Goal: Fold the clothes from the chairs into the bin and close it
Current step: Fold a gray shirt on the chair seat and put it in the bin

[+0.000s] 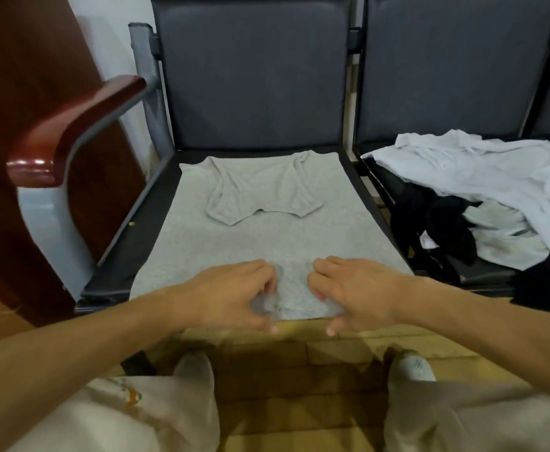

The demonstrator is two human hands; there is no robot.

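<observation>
A grey T-shirt (267, 236) lies flat on the seat of the left chair (127, 256), its two sleeves folded inward near the back. My left hand (234, 291) and my right hand (355, 288) rest side by side at the shirt's near hem, at the seat's front edge. On each hand the fingers curl onto the cloth and the thumb goes under the hem, pinching it. The bin is not in view.
A heap of white clothes (482, 181) and black clothes (436, 223) lies on the right chair (446, 60). A wooden armrest (71, 125) juts out at the left. My legs and white shoes stand on the yellow tiled floor (299, 370) below.
</observation>
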